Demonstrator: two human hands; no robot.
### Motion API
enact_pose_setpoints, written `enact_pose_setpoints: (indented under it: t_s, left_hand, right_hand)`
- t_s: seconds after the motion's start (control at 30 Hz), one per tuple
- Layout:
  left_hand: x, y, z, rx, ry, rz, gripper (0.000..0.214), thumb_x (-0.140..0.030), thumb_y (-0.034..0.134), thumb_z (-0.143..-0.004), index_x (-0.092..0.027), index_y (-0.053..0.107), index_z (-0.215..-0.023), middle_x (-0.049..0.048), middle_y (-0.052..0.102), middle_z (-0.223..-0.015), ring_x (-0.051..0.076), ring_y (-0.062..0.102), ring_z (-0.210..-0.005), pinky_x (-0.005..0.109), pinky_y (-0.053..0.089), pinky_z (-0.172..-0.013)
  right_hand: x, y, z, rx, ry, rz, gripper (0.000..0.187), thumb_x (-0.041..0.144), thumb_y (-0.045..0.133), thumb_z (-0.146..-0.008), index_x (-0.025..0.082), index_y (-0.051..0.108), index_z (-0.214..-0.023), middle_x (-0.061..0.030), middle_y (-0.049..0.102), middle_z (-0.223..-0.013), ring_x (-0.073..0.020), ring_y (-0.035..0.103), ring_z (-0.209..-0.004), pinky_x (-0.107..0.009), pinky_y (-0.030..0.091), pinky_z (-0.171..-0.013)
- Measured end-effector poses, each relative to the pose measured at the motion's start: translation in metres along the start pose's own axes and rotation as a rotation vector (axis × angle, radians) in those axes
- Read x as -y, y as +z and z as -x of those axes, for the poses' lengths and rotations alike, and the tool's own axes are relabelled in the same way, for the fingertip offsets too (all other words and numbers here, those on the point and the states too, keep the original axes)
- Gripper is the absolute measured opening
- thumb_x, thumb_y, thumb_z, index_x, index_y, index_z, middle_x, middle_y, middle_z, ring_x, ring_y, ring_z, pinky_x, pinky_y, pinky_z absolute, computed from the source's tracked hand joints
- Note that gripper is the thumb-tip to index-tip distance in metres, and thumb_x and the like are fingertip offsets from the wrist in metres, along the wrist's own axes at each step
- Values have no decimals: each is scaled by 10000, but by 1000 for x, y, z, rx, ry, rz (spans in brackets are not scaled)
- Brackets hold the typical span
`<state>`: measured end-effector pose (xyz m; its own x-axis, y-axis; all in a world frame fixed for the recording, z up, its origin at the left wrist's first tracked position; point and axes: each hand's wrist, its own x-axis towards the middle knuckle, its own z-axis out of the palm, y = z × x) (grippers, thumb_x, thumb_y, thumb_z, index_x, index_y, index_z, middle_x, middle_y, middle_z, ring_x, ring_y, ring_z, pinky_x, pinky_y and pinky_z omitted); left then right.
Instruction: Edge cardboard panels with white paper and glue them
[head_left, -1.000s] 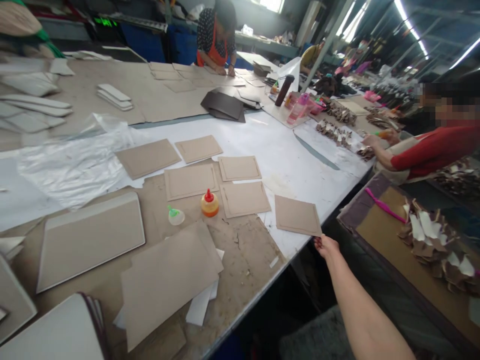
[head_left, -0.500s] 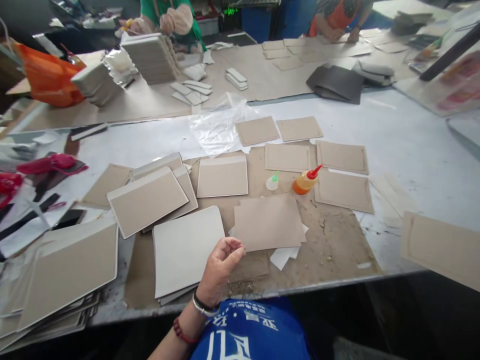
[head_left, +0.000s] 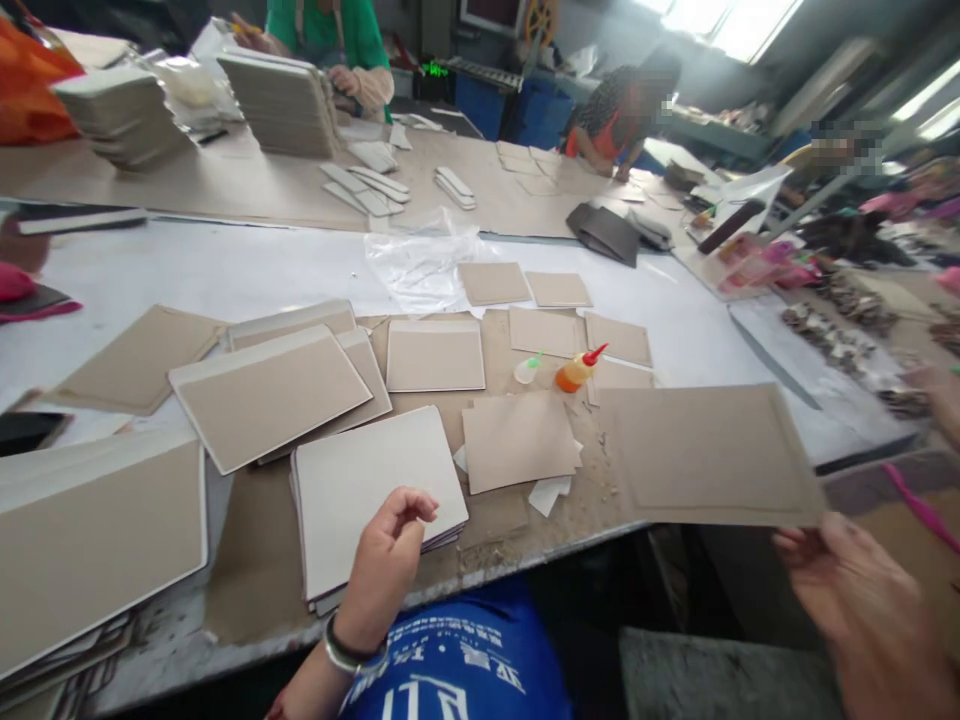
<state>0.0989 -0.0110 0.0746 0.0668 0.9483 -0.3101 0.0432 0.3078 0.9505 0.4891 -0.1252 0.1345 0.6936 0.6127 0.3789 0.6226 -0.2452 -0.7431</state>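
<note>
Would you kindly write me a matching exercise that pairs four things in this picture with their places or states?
1. Left hand
2. Right hand
3. Larger bottle
4. Clear plastic sheet

A. Red-tipped, partly orange
B. Crumpled on the white table covering
C. Over the white-topped stack
D. Holding a tan panel near its corner

Pairs: 1-C, 2-D, 3-A, 4-B

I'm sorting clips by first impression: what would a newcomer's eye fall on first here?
Probably the large tan panel on the right, held near its lower right corner in the right-hand grip. After that, likely the red-tipped bottle with orange contents, just right of the picture's middle, and the bright blue cloth with white lettering at the bottom centre.
</note>
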Motion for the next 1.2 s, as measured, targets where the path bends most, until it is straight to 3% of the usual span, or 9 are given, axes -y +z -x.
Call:
enact_pose_setpoints:
  t_s: [0.07, 0.13, 0.27, 0.43, 0.57, 0.8, 0.97, 1.1, 1.2]
  left_hand:
    - [-15, -4, 2, 15, 45, -23, 105, -240, 575, -632, -196, 587, -727, 10, 604, -697, 165, 565, -688, 282, 441, -680]
    - [-34, -1, 3, 69, 122, -16, 146, -290, 612, -643, -192, 587, -749, 8, 596, -684, 154, 561, -652, 266, 445, -642]
    - [-73, 20, 1, 194, 306, 10, 132, -316, 573, -711, -193, 556, -665, -8, 544, -596, 120, 514, -565, 234, 419, -569]
    - [-98, 44, -10, 161, 401, -34, 238, -384, 522, -759, -192, 526, -618, -22, 506, -535, 97, 453, -498, 220, 358, -511]
    - [-100, 44, -20, 27, 391, -156, 304, -394, 508, -754, -189, 476, -533, -36, 453, -484, 91, 405, -489, 221, 322, -510]
    - [-89, 26, -29, -112, 345, -133, 280, -347, 510, -707, -180, 454, -490, -53, 419, -457, 76, 377, -466, 205, 311, -484]
    - [-83, -11, -21, -82, 286, -51, 286, -392, 542, -712, -171, 504, -535, -45, 477, -437, 76, 413, -432, 200, 333, -455]
    - [-66, -46, -9, -61, 268, -12, 271, -369, 566, -731, -163, 530, -560, -34, 514, -463, 79, 448, -465, 204, 370, -502]
    - [-45, -63, -1, -46, 205, 32, 261, -357, 580, -735, -164, 532, -566, -35, 516, -457, 79, 450, -458, 205, 369, -500]
  right_hand:
    - [28, 27, 4, -56, 307, -199, 320, 503, 656, -646, 222, 511, -596, -14, 524, -436, -144, 541, -384, -338, 457, -447]
    - [65, 54, 17, -6, 324, -214, 274, 456, 634, -695, 192, 560, -703, -36, 596, -526, -170, 610, -486, -340, 510, -547]
    - [128, 98, 49, 107, -199, 97, 224, 387, 516, -818, 174, 580, -843, -40, 657, -660, -151, 641, -594, -274, 498, -617]
    - [164, 140, 65, -32, -1008, 374, 25, 186, 540, -813, 175, 561, -820, -14, 615, -666, -102, 566, -588, -204, 398, -556]
    - [178, 164, 69, 29, -1212, 336, 67, 169, 538, -818, 183, 541, -752, 23, 511, -556, -92, 457, -508, -225, 328, -521]
    - [193, 181, 74, 184, -1320, 213, 69, 142, 510, -827, 171, 573, -826, 1, 535, -586, -108, 463, -538, -244, 346, -559]
    - [177, 183, 69, 414, -1193, 4, 180, 186, 467, -852, 163, 549, -1011, -66, 633, -823, -158, 569, -757, -270, 440, -690]
    - [135, 207, 55, 411, -665, 6, 263, 279, 390, -867, 164, 559, -1034, -115, 634, -970, -222, 569, -926, -371, 443, -805]
    - [110, 232, 50, 709, -238, -29, 340, 357, 333, -852, 163, 585, -973, -106, 648, -897, -221, 602, -838, -360, 472, -723]
